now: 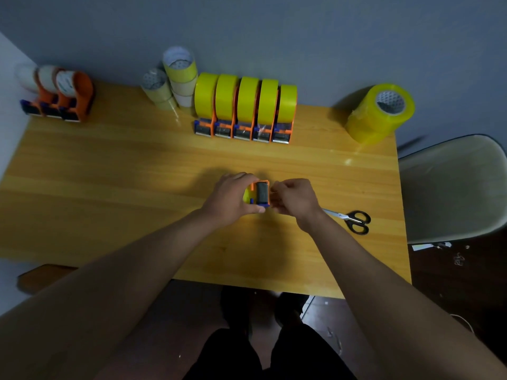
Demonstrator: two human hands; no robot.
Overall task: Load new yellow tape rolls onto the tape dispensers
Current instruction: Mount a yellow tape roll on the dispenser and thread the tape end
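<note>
Item held: one orange tape dispenser (260,193) with yellow roll, above the wooden table (137,174) at centre front. My left hand (233,198) gripped its body, fingers curled round it. My right hand (295,198) pinched at its right edge; what it pinched, I could not tell. Five loaded dispensers (244,111) stood along the wall; spare yellow rolls (380,112) far right; scissors (354,220) beside my right wrist.

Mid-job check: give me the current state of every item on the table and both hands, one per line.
Orange tape dispenser in hand: yellow roll fitted, gripped by left hand.
Right hand: pinching at its blade end.
Five orange dispensers in a row: loaded, upright.
Three orange dispensers at far left: spent cores.
Yellow roll stack: unused.
Black-handled scissors: closed, flat.
</note>
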